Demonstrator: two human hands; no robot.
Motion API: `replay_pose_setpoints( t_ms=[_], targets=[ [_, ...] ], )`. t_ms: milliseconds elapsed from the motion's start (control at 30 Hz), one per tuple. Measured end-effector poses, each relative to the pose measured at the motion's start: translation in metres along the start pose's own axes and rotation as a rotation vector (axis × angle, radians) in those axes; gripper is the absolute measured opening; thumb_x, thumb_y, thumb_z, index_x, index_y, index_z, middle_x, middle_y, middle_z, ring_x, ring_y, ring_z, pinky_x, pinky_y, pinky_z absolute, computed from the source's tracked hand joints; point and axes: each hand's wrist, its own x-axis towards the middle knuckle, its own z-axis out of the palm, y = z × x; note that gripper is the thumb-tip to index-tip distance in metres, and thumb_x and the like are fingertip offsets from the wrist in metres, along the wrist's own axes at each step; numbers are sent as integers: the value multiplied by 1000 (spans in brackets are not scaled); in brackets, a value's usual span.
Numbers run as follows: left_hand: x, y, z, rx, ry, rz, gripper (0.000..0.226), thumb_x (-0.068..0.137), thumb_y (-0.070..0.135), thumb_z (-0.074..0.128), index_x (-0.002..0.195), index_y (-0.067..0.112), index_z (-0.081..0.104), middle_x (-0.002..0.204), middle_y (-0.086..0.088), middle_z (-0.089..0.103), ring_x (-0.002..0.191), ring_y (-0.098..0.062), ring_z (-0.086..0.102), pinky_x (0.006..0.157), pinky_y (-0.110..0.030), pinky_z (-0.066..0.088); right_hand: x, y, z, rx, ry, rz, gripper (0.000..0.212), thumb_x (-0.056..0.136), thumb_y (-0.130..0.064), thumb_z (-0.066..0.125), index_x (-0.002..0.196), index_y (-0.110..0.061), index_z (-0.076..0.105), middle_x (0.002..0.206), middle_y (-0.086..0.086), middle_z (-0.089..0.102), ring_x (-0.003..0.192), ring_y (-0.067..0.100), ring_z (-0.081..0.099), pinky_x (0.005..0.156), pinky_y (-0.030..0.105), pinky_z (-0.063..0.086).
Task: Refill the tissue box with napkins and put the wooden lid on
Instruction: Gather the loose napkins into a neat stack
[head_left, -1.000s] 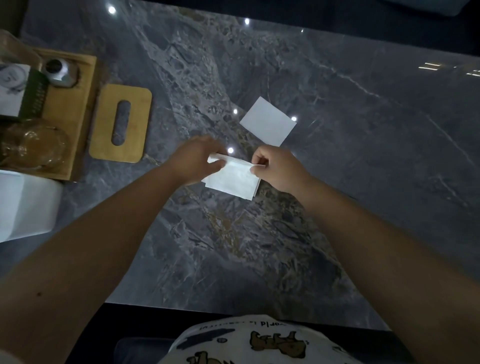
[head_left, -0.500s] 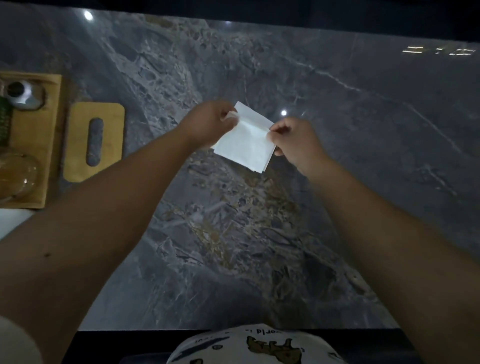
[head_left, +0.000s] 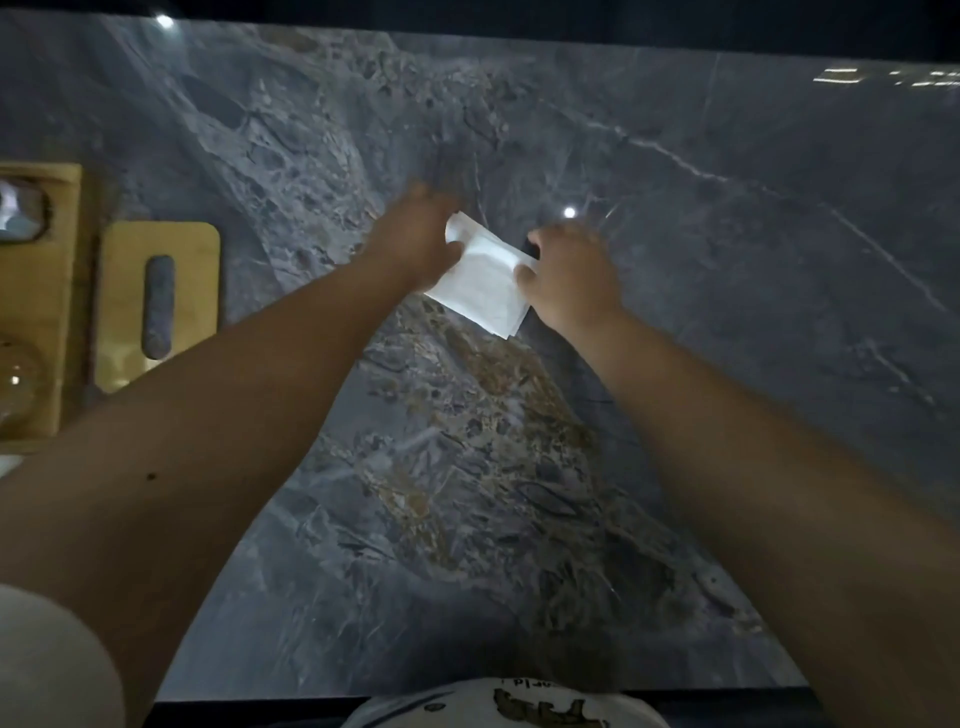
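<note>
Over grey veined marble tabletop (head_left: 727, 312), left hand (head_left: 415, 239) and right hand (head_left: 571, 275) pinching opposite edges of white napkin stack (head_left: 480, 283), slotted wooden lid (head_left: 156, 306) flat far left beside wooden tray (head_left: 39, 291), dim room, ceiling lights reflected.

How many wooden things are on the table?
2: a wooden lid with a slot lies flat at the left, and a wooden tray sits beside it at the picture's left edge. More may be out of view.

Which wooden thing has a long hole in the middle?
The wooden lid, lying flat on the marble table. The wooden tray left of it has no slot and holds things instead.
</note>
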Motion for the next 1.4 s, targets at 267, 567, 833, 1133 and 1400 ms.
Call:
replay_pose_setpoints(
  t_ms=[267, 567, 833, 1133, 1400],
  targets=[
    [-12, -2, 2, 46, 24, 18, 44, 88, 27, 63, 129, 14, 53, 129, -17, 50, 108, -38, 56, 93, -46, 47, -1, -14, -4, 35, -177, 52, 31, 82, -15, 56, 112, -10, 60, 116, 16, 62, 107, 35, 58, 90, 37, 46],
    [-59, -12, 2, -149, 212, -36, 48, 85, 25, 68, 128, 12, 53, 137, -15, 41, 116, -32, 52, 99, -42, 45, -26, -18, -13, 261, -207, 16, 9, 80, -15, 58, 86, -19, 52, 84, -3, 57, 80, 20, 57, 63, 26, 35],
    [-165, 20, -18, -1214, 69, -420, 15, 92, 24, 53, 86, 16, 64, 82, -3, 64, 74, -18, 58, 55, -28, 40, -100, -50, -50, 448, 60, -50, 7, 84, -23, 57, 80, -21, 52, 70, -10, 54, 61, 5, 48, 52, 21, 34],
    [-245, 45, -41, -1839, -44, -307, 35, 100, 33, 44, 122, 10, 60, 106, -9, 71, 93, -20, 67, 85, -34, 53, -198, -104, -64, 200, 244, -478, 13, 81, -14, 68, 89, -8, 59, 91, 11, 58, 83, 31, 55, 68, 42, 47],
    [-304, 28, -41, -1553, 81, -207, 25, 98, 7, 47, 116, 11, 62, 116, -12, 70, 108, -30, 66, 90, -44, 55, -211, -93, -81, 631, -63, -241, 54, 78, -58, 60, 124, -30, 51, 122, -16, 47, 112, 2, 48, 93, 25, 43]
  ],
)
